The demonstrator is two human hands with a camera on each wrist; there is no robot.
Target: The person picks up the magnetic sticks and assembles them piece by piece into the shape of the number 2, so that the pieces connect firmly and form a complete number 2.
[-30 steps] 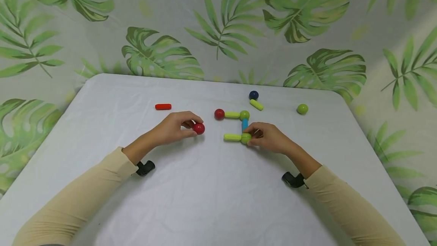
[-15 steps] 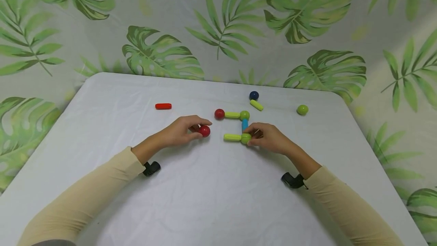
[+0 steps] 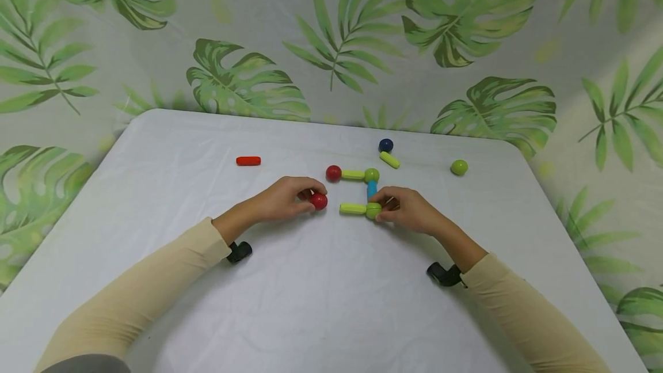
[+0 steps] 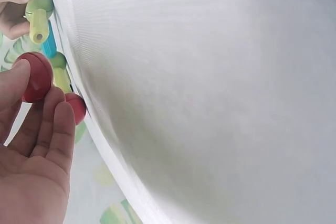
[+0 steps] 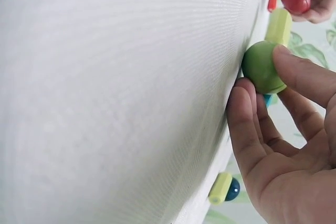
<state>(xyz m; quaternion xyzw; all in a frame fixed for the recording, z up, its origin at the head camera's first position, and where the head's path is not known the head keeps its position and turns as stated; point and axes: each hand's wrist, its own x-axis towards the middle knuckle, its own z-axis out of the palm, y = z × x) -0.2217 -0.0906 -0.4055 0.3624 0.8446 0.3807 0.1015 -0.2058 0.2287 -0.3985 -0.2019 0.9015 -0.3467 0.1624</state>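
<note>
Between thumb and fingers my left hand (image 3: pixel 286 199) pinches a red ball (image 3: pixel 319 201), a short gap left of the free end of a yellow-green stick (image 3: pixel 353 209). That stick joins a green ball (image 4: pixel 40 4), which my right hand (image 3: pixel 406 207) grips between thumb and fingers. From this ball a blue stick (image 3: pixel 372 190) runs back to a second green ball (image 3: pixel 371 175). Another yellow-green stick (image 3: pixel 353 175) links that one to a red ball (image 3: pixel 334 173). Together these joined pieces make a three-sided shape lying on the table.
A loose red stick (image 3: pixel 248 161) lies at the back left of the white-covered table (image 3: pixel 321 304). Behind the joined pieces are a dark blue ball (image 3: pixel 385 145) and a yellow-green stick (image 3: pixel 389 159), close together. Farther right sits a loose green ball (image 3: pixel 458 167).
My left hand has moved right and slightly nearer to me with its red ball, closing much of the distance to the stick's end. The right hand has stayed on the green ball.
</note>
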